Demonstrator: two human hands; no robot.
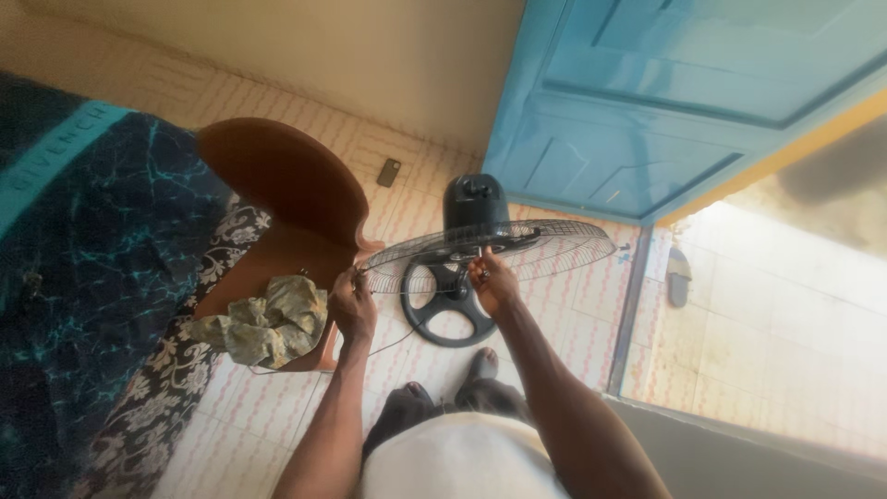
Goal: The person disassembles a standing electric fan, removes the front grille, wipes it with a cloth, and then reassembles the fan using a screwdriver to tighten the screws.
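Round black wire-mesh fan guard (517, 248) on a black standing fan, held roughly level over the pink patterned tile floor (277, 407), just in front of the feet. Black plastic motor housing (474, 201) directly behind the guard; black round spoked base (448, 314) below it.

Left hand (352, 305) pinched on the near-left rim of the guard. Right hand (492, 282) closed on the wires near the centre hub; whether fully clamped or only pressing, cannot tell.

Handling, judged: guard light, springy, thin wire, liable to bend or warp if squeezed mid-span. Smooth wire, modest grip. Best taken at the stiffer outer rim ring on opposite sides, or at the hub, not by single spokes.

Orientation: guard seen nearly edge-on, disc plane close to horizontal, face pointing up toward the camera. Widest span running left to right, far edge toward the blue panelled door (647, 111).

Nearby: brown moulded plastic chair (277, 185) with crumpled patterned green cloth (273, 323) on the seat; small dark phone (389, 172) on the floor.
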